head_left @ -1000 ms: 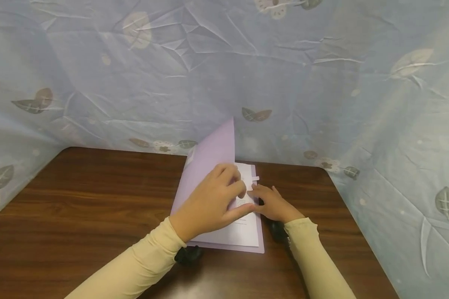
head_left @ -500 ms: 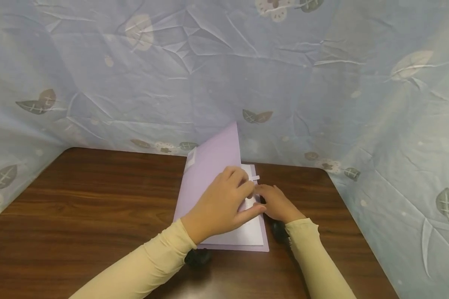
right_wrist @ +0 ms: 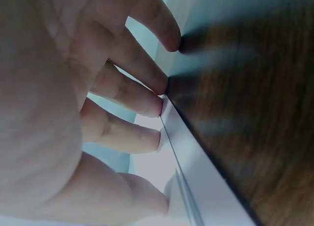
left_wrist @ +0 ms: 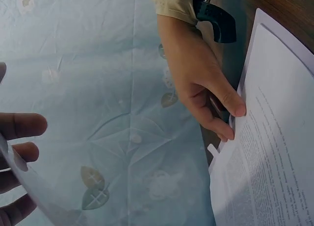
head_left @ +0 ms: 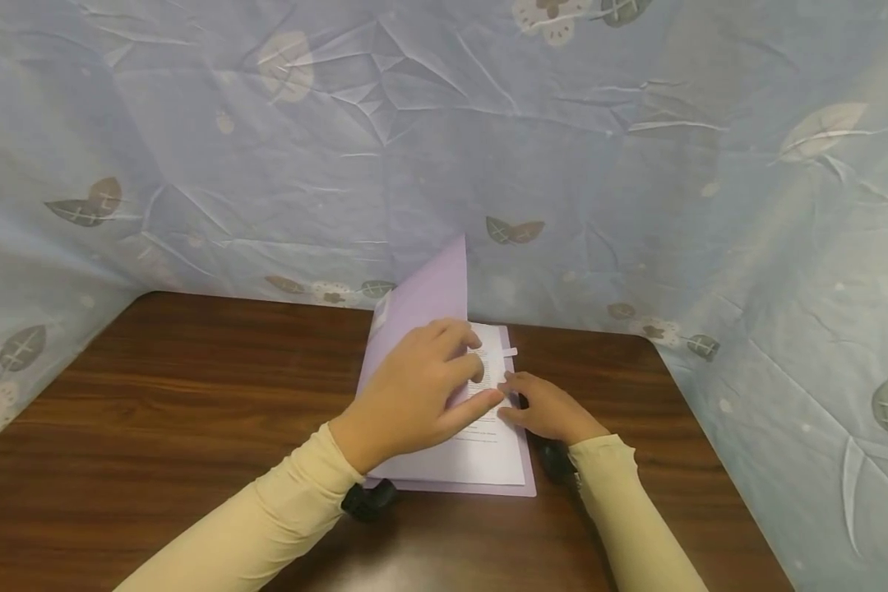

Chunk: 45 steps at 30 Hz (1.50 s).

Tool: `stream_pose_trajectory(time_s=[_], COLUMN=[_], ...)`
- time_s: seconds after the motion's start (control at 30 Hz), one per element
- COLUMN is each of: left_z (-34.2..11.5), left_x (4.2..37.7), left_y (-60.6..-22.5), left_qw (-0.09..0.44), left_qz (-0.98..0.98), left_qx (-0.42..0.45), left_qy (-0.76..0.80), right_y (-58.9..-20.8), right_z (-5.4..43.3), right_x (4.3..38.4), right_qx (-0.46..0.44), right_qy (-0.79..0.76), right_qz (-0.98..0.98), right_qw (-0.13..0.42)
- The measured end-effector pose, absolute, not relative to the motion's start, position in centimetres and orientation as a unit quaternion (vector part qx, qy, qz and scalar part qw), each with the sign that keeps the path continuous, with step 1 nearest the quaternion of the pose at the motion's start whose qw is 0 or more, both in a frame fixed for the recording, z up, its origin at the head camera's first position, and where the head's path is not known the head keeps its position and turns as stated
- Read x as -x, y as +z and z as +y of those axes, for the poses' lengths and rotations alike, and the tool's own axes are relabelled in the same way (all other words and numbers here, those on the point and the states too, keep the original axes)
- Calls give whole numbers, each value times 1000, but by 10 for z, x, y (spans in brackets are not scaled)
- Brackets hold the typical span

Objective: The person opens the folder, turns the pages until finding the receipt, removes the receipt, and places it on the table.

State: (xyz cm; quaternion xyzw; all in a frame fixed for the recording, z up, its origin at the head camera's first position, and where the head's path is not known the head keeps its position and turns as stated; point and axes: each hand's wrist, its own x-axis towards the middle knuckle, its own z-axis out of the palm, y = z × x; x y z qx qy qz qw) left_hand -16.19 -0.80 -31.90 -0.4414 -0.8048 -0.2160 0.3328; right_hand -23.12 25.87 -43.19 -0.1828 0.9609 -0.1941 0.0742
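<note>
A light purple folder [head_left: 422,304] lies on the table with its front cover raised at a slant. Inside is a stack of white printed paper [head_left: 481,460], with a small pale tab [head_left: 510,352] sticking out at its right edge. My left hand [head_left: 418,390] holds the cover near its free edge, its fingers bent over that edge; the left wrist view shows fingers [left_wrist: 22,125] along the cover. My right hand [head_left: 551,404] rests at the right edge of folder and paper. In the right wrist view its thumb and fingers [right_wrist: 127,135] touch that edge, gripping nothing.
A dark brown wooden table [head_left: 192,403] spreads under the folder. Behind and at the sides hangs a pale blue cloth [head_left: 429,164] with leaf prints. A black wrist mount [head_left: 370,500] sits below my left wrist, with another beside the right.
The cover and my left hand swung right half a second ago, then back left, showing more of the page now. My right hand has stayed near the folder's right edge.
</note>
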Motion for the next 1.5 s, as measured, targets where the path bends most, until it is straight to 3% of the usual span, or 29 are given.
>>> stream_pose_trajectory(time_s=[0.43, 0.67, 0.8, 1.1, 1.2, 1.37, 1.5], left_z=[-25, -58, -77, -136, -162, -201, -219], left_x=[146, 133, 120, 104, 105, 116, 129], left_y=[-300, -282, -275, -272, -283, -306, -328], left_qw=[360, 393, 383, 228, 194, 71, -6], left_qz=[-803, -826, -853, -957, -970, -993, -994], left_qx=[457, 391, 339, 180, 146, 92, 101], left_qy=[-129, -101, -104, -18, -18, -24, -29], right_y=[-432, -435, -436, -432, -434, -438, -439], right_z=[258, 257, 256, 256, 256, 256, 257], right_x=[230, 232, 231, 228, 229, 232, 231], right_qx=[176, 170, 172, 168, 173, 180, 182], right_qy=[-194, -192, -192, -213, -221, -220, -216], right_qz=[962, 963, 963, 958, 955, 953, 954], right_qw=[80, 80, 83, 91, 98, 101, 100])
